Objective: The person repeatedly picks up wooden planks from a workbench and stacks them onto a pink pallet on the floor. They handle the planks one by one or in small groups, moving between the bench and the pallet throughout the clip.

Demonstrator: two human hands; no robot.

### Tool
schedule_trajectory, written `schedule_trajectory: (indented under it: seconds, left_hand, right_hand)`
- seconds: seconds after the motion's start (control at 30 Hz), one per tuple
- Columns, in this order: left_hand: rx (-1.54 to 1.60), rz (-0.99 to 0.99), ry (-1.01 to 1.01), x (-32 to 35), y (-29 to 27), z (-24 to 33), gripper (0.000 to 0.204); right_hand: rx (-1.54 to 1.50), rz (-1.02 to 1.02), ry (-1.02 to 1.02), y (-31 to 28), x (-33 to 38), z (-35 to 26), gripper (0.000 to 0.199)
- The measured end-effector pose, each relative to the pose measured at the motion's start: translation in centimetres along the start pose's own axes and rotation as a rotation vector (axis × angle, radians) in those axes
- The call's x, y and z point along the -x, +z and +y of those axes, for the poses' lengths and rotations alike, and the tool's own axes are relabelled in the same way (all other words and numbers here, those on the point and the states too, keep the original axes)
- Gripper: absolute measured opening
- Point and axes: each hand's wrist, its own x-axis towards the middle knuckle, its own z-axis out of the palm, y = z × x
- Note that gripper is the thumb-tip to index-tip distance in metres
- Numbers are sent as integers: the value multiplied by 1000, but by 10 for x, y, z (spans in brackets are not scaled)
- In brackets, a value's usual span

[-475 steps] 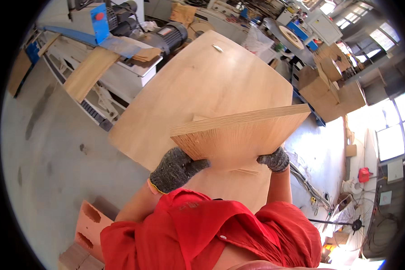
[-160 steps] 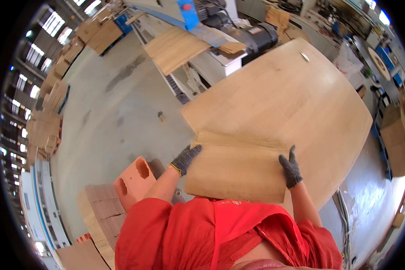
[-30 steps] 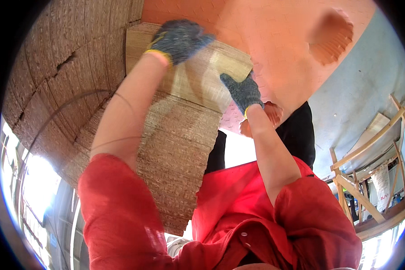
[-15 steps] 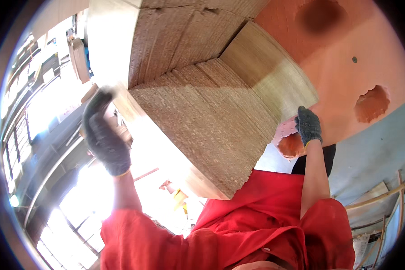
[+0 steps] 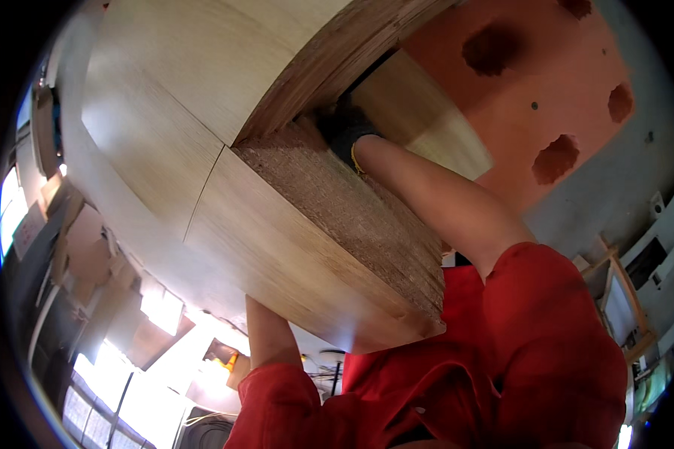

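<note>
A stack of wood-grain-faced particle boards (image 5: 269,239) stands in front of me, its rough brown edges facing right. A second, taller stack (image 5: 202,60) adjoins its far side. My right hand (image 5: 343,131), in a dark grey glove with a yellow cuff edge, reaches over the nearer stack's rough edges into the shadowed corner by the taller one. Its fingers are lost in shadow, so their shape does not show. My left forearm (image 5: 269,329) goes up behind the boards' pale face, which hides the left hand. Beyond my right hand lies another wood-grain board (image 5: 419,112).
An orange surface (image 5: 517,142) with several ragged dark holes spreads at the right. A wooden frame (image 5: 625,299) stands on the far right. At the left are brown panels (image 5: 90,239) and bright windows. A yellow-orange object (image 5: 225,363) shows at the lower left.
My right hand has moved from the right-hand board's corner into the shadowed corner between the stacks. My left hand, raised at the left before, has gone behind the boards. The view has shifted.
</note>
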Motion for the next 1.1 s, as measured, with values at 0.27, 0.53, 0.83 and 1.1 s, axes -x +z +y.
schedule_trajectory:
  seconds: [0.27,0.53,0.83,1.1]
  left_hand:
    - [-80,26,-40,-14,3,-13,68]
    - [-191,-26,-227,41,38,-123,67]
    - [-279,-43,-336,45,64,-190,65]
    - [-392,-13,-348,56,6,-176,63]
  right_hand:
    - [604,0,-97,-1,-6,-14,53]
    - [6,-186,-10,-19,16,72,51]
    - [-175,-28,147,34,97,216,75]
    - [-219,125,34,41,97,252,68]
